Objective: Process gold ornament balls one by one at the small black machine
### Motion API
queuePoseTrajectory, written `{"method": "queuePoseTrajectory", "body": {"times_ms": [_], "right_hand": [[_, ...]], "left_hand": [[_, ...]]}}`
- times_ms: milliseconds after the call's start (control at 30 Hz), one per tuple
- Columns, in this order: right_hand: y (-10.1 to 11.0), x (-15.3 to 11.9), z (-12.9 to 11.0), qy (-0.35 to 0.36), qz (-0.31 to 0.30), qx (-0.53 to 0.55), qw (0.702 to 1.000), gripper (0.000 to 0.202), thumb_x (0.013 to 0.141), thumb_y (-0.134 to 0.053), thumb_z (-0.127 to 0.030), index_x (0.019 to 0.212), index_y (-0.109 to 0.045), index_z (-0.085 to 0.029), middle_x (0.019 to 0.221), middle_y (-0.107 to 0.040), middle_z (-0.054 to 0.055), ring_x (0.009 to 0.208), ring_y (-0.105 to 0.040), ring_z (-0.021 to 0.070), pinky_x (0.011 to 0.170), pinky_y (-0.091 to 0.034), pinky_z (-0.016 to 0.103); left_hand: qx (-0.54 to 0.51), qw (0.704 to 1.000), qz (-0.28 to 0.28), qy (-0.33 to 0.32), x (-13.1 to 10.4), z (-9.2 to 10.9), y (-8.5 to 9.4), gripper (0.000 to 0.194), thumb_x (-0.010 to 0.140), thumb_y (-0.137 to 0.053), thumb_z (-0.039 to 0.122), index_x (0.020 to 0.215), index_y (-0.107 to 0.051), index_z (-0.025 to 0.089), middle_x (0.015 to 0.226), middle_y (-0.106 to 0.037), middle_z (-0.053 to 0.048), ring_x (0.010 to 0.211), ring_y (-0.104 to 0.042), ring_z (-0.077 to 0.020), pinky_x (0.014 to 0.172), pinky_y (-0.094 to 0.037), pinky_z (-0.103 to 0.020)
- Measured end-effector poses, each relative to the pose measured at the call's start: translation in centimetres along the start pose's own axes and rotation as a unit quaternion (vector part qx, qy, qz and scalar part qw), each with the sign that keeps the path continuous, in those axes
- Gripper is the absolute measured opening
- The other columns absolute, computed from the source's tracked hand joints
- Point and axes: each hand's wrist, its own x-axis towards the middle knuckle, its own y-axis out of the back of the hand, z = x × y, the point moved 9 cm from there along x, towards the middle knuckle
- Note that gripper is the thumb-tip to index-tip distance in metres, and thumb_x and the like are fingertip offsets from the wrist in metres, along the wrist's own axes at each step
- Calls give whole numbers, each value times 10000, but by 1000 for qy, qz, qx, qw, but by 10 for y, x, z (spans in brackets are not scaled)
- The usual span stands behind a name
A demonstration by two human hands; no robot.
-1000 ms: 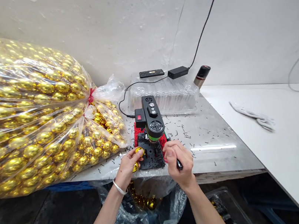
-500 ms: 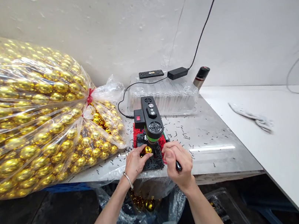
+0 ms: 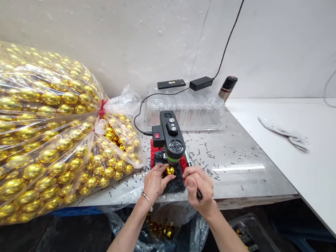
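A small gold ball [image 3: 170, 170] is pinched between the thumb and fingers of my left hand [image 3: 156, 182], just under the front end of a black machine [image 3: 172, 136]. Fingers of my right hand [image 3: 200, 186] wrap round a black lever handle [image 3: 199, 194] at the machine's right side. Below the machine lies a dark base [image 3: 173, 185] with red material [image 3: 184, 166] at its edges and black scraps on it. The ball's underside is hidden.
A big clear bag of gold balls [image 3: 31, 142] fills the left. Behind the machine are clear plastic trays [image 3: 184, 108], a power adapter [image 3: 201, 83] and a bottle [image 3: 228, 87]. A glove [image 3: 289, 133] lies right. An open plastic bag [image 3: 170, 247] hangs below the table edge.
My right hand and the lever handle have shifted slightly left and towards me. My left hand still pinches the ball, a little farther right. The whole view has moved slightly.
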Motion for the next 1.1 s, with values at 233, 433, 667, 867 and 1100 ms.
{"method": "queuePoseTrajectory", "body": {"times_ms": [233, 433, 667, 867, 1100], "right_hand": [[-10, -23, 10, 42, 26, -12, 999, 265, 946, -312, -183, 718, -444, -200, 685, -508, 18, 651, -506, 136, 632, -461, 306], [-14, -35, 18, 31, 62, -12, 997, 271, 954, -299, -194, 719, -435, -205, 692, -507, -1, 643, -550, 125, 746, -496, 349], [-10, -24, 9, 44, 57, -13, 997, 266, 933, -320, -157, 698, -435, -205, 666, -500, -1, 627, -526, 125, 640, -478, 306], [15, 35, -9, -38, 58, 13, 997, 239, 876, -415, -56, 691, -474, -195, 644, -521, 2, 651, -545, 125, 588, -421, 264], [13, 33, -12, -21, 37, 14, 999, 241, 857, -422, -25, 692, -460, -196, 627, -503, -3, 658, -533, 129, 580, -405, 264]], "left_hand": [[1, 1000, 6, -5, 0, -1, -1, 238, 748, -709, 362, 944, -731, 229, 1007, -671, -76, 854, -617, -248, 772, -440, -312], [35, 999, -10, -8, 2, 1, 0, 207, 754, -710, 349, 918, -732, 225, 1001, -677, -76, 855, -639, -247, 752, -453, -306], [101, 994, -36, -10, 5, 3, -5, 293, 800, -656, 378, 1027, -706, 199, 1059, -685, -81, 883, -659, -243, 766, -483, -316], [-4, 1000, 16, 14, -12, -3, 12, 367, 761, -679, 390, 1063, -693, 181, 1020, -694, -75, 888, -628, -224, 808, -468, -319], [-379, 848, -207, 308, -130, -74, -81, 602, 609, -678, 704, 728, -682, 113, 650, -650, -30, 468, -463, -78, 469, -356, -214]]}}
